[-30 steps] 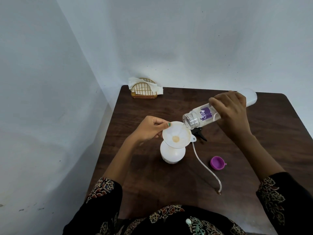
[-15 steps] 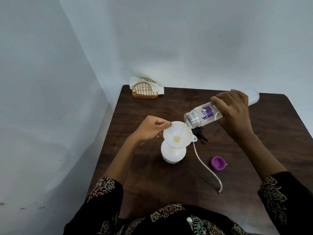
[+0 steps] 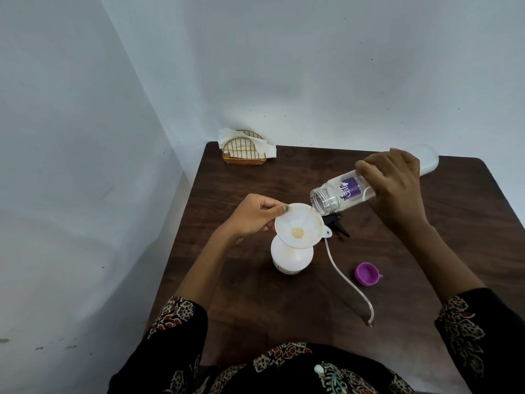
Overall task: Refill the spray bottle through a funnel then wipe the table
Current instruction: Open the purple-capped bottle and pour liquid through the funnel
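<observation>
White spray bottle (image 3: 292,257) stands mid-table (image 3: 426,251), funnel (image 3: 299,229) in its neck. Left hand (image 3: 252,216) pinches the funnel rim; right hand (image 3: 395,189) wraps a tilted clear bottle (image 3: 338,194), mouth at the rim. Tilting faster could splash past the funnel

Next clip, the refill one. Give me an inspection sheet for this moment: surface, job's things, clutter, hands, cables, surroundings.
Surface: dark wooden table; no spill visible.
Job's things: white funnel sits in the neck of the upright white spray bottle; clear water bottle, purple label, is tilted with its mouth over the funnel rim. Black spray head with its dip tube lies on the table, and so does the purple cap.
Clutter: gold wire holder with white napkins at the far corner.
Hands: left hand pinches the funnel rim; right hand grips the water bottle.
Cables: nothing seen.
Surroundings: pale walls meeting in a corner.
</observation>
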{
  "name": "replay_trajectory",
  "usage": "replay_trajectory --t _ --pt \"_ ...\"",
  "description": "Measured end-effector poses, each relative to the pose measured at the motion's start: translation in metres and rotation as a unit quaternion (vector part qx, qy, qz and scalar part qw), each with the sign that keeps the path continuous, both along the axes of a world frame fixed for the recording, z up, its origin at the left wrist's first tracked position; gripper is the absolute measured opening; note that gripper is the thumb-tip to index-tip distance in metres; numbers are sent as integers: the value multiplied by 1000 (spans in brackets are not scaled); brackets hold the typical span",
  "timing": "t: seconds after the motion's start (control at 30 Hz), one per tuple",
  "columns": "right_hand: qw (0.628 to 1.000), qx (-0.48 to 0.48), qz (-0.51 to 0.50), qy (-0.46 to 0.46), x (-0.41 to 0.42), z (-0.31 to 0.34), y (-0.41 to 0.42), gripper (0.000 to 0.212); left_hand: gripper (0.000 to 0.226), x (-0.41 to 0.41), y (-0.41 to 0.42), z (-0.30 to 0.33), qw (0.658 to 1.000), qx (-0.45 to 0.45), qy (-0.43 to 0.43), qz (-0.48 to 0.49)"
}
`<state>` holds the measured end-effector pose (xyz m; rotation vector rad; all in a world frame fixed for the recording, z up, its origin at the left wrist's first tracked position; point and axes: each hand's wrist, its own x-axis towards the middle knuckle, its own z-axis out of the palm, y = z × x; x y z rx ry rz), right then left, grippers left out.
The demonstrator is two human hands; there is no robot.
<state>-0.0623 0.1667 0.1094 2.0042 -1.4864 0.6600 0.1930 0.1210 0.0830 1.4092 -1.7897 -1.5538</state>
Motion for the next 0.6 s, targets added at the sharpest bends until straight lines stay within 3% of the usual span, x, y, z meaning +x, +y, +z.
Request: replay_trajectory --t 0.6 --pt "1000 -1 -4 9 -4 -1 -3 19 25 1 0 -1 1000 -4 0 0"
